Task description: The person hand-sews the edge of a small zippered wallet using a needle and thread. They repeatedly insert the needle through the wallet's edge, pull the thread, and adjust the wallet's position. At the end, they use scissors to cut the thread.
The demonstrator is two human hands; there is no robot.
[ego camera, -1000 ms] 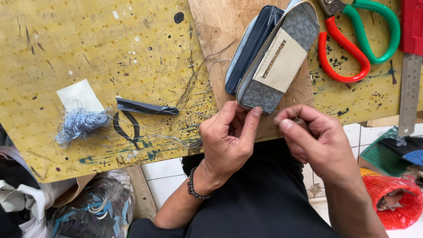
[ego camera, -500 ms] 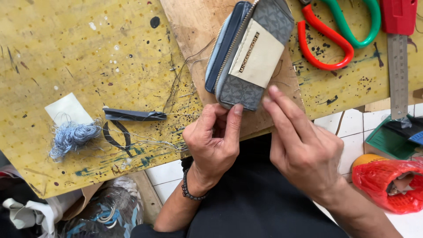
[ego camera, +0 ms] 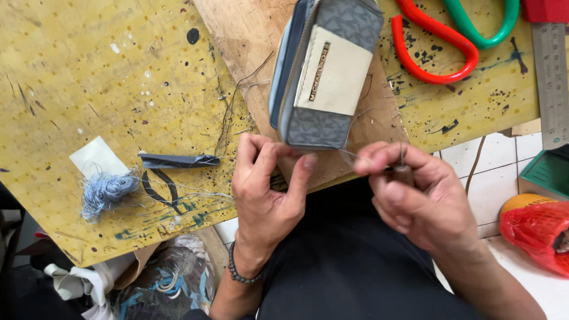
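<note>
A grey patterned zip wallet (ego camera: 325, 71) with a cream patch stands on its edge on a wooden board (ego camera: 249, 41). My left hand (ego camera: 267, 189) pinches its near bottom corner between thumb and fingers. My right hand (ego camera: 415, 195) is closed on a small brown-handled awl (ego camera: 403, 172), just right of that corner. A thin thread (ego camera: 349, 153) runs from the wallet's corner to my right fingers.
The yellow paint-spattered worktable (ego camera: 89, 77) carries a tuft of blue thread (ego camera: 106, 189), a pale paper scrap (ego camera: 98, 157), a dark strip (ego camera: 178, 160), red and green scissor handles (ego camera: 438, 35) and a steel ruler (ego camera: 551, 77). A red plastic bag (ego camera: 533, 231) lies on the tiled floor.
My right hand has closed from flat fingers to a pinch on the awl and thread. The wallet sits more upright and closer in view; my left hand stays on its corner.
</note>
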